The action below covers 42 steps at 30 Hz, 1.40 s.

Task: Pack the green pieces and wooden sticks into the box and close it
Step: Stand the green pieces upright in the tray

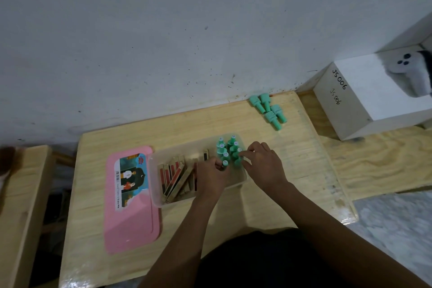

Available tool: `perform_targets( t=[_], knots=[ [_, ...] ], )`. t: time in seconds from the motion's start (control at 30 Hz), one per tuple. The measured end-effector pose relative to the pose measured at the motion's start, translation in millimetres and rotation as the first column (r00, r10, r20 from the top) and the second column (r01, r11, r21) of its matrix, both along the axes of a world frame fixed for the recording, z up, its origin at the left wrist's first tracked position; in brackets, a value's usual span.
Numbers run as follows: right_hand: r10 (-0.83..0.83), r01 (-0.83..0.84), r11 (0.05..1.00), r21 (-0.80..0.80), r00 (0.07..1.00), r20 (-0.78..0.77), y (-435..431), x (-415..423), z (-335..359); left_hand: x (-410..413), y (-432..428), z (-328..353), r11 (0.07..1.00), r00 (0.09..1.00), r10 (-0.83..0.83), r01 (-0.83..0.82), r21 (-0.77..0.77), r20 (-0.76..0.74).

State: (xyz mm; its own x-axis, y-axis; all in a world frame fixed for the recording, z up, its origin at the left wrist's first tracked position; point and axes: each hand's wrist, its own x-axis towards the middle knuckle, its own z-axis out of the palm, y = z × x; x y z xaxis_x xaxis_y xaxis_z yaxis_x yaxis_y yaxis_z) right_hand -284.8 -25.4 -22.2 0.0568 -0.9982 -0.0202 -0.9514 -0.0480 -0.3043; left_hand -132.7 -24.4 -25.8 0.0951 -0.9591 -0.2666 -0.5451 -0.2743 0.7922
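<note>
A clear plastic box [156,196] sits mid-table. Several wooden sticks [176,176] with red faces lie in its left half. Several green pieces [228,148] stand upright in its right half. My left hand [211,176] reaches into the box and pinches one green piece [225,163] by its white-capped top. My right hand [263,162] hovers at the box's right edge, its fingertips on the green pieces at the right of the group. A cluster of loose green pieces [268,110] lies at the far right of the table. The pink lid [131,224] lies flat to the left of the box.
The wooden table [268,208] ends against a pale wall at the back. A white box marked JS006 [364,100] stands to the right with a white furry toy [411,72] on it. A second wooden surface [25,206] lies at the left.
</note>
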Motion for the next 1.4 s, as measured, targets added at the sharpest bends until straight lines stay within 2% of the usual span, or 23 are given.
perform_targets(
  t=[0.13,0.63,0.93,1.1,1.23,1.4],
  knots=[
    [0.002,-0.002,1.0,0.016,1.0,0.017,1,-1,-2,-2,-4,-3,0.999,1.0,-0.015,0.016,-0.033,0.027],
    [-0.027,0.023,0.998,0.055,0.997,0.069,4,-4,-2,-2,-3,-10,0.998,0.998,-0.057,0.056,-0.042,-0.023],
    [-0.037,0.03,0.999,0.044,0.987,0.155,7,-12,5,-2,0,-7,0.994,0.992,-0.085,0.09,-0.054,0.088],
    [-0.19,0.194,0.981,0.011,0.946,0.262,5,-40,13,4,-2,1,0.988,0.979,-0.127,0.139,-0.071,0.159],
    [-0.399,0.382,0.916,0.121,0.85,0.344,-1,-79,9,-1,-12,13,0.963,0.973,-0.147,0.182,-0.199,0.175],
    [-0.529,0.47,0.848,0.246,0.784,0.326,-26,-129,-6,-33,-54,28,0.886,0.938,-0.26,0.325,-0.33,0.227]
  ],
)
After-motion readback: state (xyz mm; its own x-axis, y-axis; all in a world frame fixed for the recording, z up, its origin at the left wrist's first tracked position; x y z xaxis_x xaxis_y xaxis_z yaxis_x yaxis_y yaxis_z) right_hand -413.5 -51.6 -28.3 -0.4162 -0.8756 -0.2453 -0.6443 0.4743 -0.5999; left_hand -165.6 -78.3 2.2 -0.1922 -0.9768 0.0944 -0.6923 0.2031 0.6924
